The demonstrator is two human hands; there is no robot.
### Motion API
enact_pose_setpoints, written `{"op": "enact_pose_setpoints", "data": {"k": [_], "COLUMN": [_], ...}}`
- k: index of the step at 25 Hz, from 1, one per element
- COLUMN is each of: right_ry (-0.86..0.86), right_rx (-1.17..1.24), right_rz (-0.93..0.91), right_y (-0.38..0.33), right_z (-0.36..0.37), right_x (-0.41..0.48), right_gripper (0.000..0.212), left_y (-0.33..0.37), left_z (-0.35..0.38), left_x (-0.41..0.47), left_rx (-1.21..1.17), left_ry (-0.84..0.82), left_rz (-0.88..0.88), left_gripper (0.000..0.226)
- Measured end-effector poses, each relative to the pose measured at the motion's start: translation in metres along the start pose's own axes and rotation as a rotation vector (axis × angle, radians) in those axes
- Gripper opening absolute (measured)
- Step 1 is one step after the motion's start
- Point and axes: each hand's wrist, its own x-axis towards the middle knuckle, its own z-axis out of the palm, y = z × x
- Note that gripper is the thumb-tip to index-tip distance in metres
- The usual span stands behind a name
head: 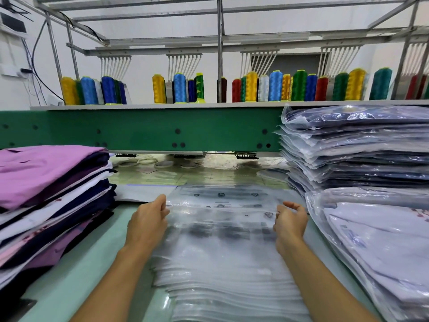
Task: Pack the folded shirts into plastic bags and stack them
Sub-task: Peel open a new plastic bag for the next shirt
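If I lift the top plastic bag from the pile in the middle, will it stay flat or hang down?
Probably floppy: the top plastic bag is thin, clear film. Likely light and slippery; the pile of bags beneath fans out unevenly.

Thread cones (180,88) on shelf (144,106), green m/c beam (139,131), wall cables (34,73)

Folded shirts (53,182) left — clear bags (220,252) centre — bagged stack (359,147) right.
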Motion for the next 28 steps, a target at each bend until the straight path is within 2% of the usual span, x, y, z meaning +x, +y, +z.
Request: {"op": "enact_pose_setpoints", "data": {"k": [2,4,5,7,8,13,15,18,20,22,23,25,28], "right_ry": [-0.027,-0.085,-0.123,-0.187,-0.200,-0.189,-0.262,-0.378,-0.458,-0.536,-0.543,-0.539,-0.454], "right_rx": [-0.020,-0.043,-0.062,-0.126,-0.184,-0.819,-1.019,-1.282,-1.203,-1.030,-1.010,-1.087,-1.238], "right_rz": [0.003,0.015,0.018,-0.003,-0.041,-0.477,-0.669,-0.962,-1.076,-1.223,-1.305,-1.351,-1.238], "right_y": [-0.001,0.000,0.000,0.002,0.003,0.011,0.010,0.005,0.002,0.001,0.001,0.001,0.006], "right_z": [-0.001,-0.001,0.000,0.000,0.001,0.001,0.001,0.006,0.011,0.013,0.013,0.012,0.011], "right_x": [-0.002,-0.005,-0.007,-0.011,-0.013,-0.027,-0.033,-0.045,-0.051,-0.058,-0.060,-0.058,-0.049], "right_gripper": [0.020,0.020,0.019,0.017,0.015,0.006,0.025,0.053,0.046,0.025,0.021,0.040,0.071], "left_y": [0.000,0.003,0.005,0.012,0.014,0.014,0.020,0.026,0.027,0.029,0.031,0.032,0.030], "left_z": [0.000,0.002,0.006,0.009,0.009,0.010,0.011,0.009,0.007,0.006,0.005,0.004,0.002], "left_x": [-0.001,-0.001,-0.001,-0.001,0.000,-0.005,-0.009,-0.010,-0.009,-0.009,-0.009,-0.009,-0.008], "left_rx": [0.096,0.145,0.091,-0.005,-0.009,-0.067,-0.094,-0.132,-0.165,-0.194,-0.205,-0.183,-0.062], "left_ry": [-0.039,-0.130,-0.159,-0.174,-0.173,-0.055,-0.030,0.014,0.082,0.140,0.161,0.210,0.272], "left_rz": [0.012,0.107,0.170,0.223,0.206,0.150,0.171,0.153,0.145,0.150,0.164,0.219,0.288], "left_gripper": [0.008,0.029,0.033,0.013,0.010,0.057,0.053,0.029,0.019,0.018,0.019,0.023,0.035]}}
